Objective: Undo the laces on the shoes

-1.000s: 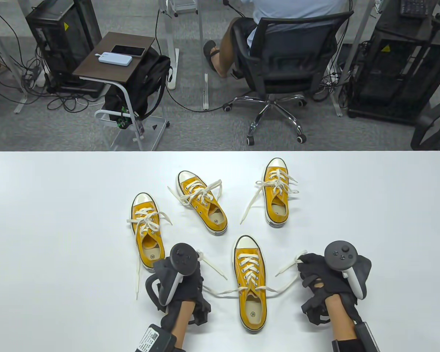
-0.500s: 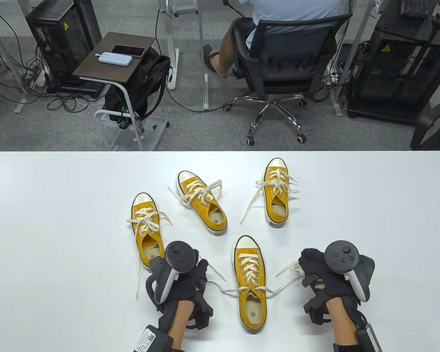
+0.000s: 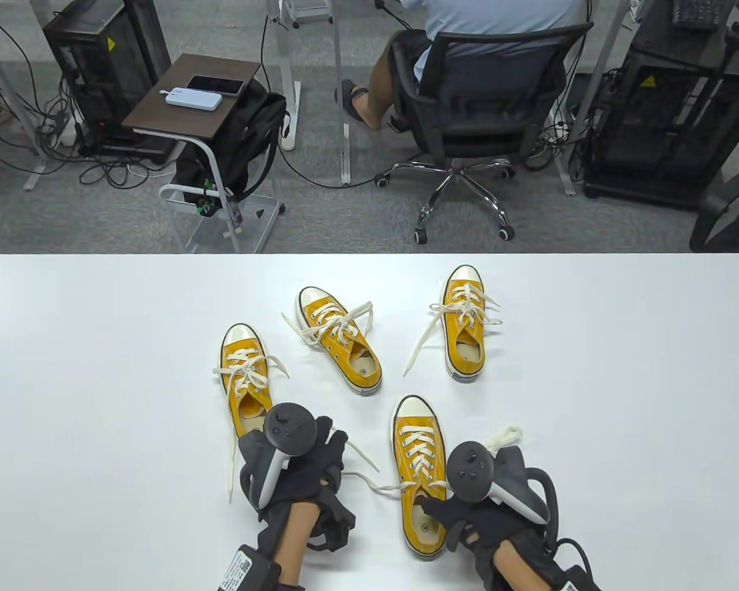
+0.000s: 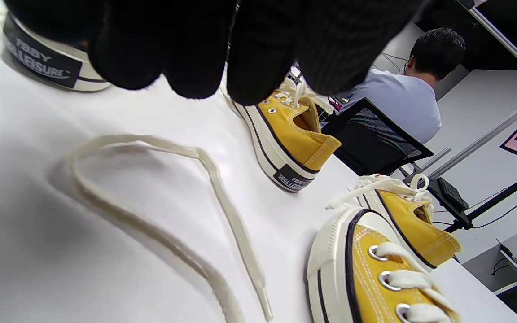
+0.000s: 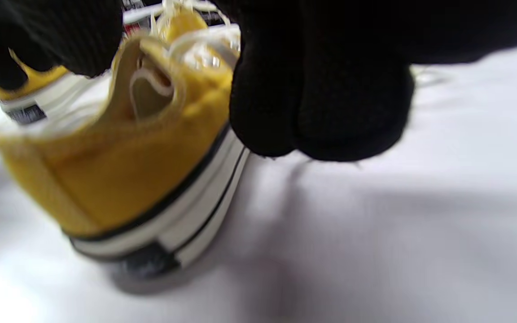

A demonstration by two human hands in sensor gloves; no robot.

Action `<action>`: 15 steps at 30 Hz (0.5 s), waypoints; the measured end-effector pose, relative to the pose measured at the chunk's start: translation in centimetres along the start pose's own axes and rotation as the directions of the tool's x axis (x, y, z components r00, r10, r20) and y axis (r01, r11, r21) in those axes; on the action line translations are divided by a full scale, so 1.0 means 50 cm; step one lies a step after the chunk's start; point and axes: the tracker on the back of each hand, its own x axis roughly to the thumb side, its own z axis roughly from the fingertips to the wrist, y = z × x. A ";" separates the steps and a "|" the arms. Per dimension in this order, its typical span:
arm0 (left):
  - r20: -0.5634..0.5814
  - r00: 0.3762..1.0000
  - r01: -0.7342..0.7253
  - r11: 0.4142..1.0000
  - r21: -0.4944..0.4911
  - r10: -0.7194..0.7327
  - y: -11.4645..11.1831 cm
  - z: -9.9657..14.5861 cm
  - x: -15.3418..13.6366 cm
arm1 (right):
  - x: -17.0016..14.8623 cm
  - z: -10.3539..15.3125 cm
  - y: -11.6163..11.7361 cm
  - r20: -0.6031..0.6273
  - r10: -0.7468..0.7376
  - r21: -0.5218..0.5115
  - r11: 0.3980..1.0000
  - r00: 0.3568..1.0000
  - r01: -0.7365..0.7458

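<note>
Nearest shoe [image 3: 420,477] lies unknotted between the hands, right hand [image 3: 468,517] grasping its heel, left hand [image 3: 302,468] empty-looking; three shoes beyond it appear loosened too.

Right wrist view blurred throughout; near shoe [image 5: 119,179] soft-edged, heel label unreadable. Right hand [image 3: 468,517] covers that shoe's right collar in table view; finger contact with it not resolvable. Left hand [image 3: 302,474] hides heel of left shoe [image 3: 246,381]. Seated person [image 3: 492,18] cut off by top edge. Left wrist view: lace [image 4: 186,215] runs off bottom edge.
</note>
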 end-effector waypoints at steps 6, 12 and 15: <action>0.005 0.999 -0.038 0.999 -0.002 0.038 0.007 0.000 -0.005 | 0.012 -0.024 0.045 -0.095 0.025 -0.056 0.998 0.995 -0.031; 0.003 0.998 -0.066 0.998 0.005 0.066 0.015 -0.002 -0.010 | 0.018 -0.010 0.037 -0.082 0.075 -0.257 0.962 0.994 -0.094; 0.001 0.997 -0.083 0.997 0.006 0.083 0.019 -0.003 -0.013 | 0.014 -0.003 0.030 -0.061 0.010 -0.294 0.955 0.998 -0.028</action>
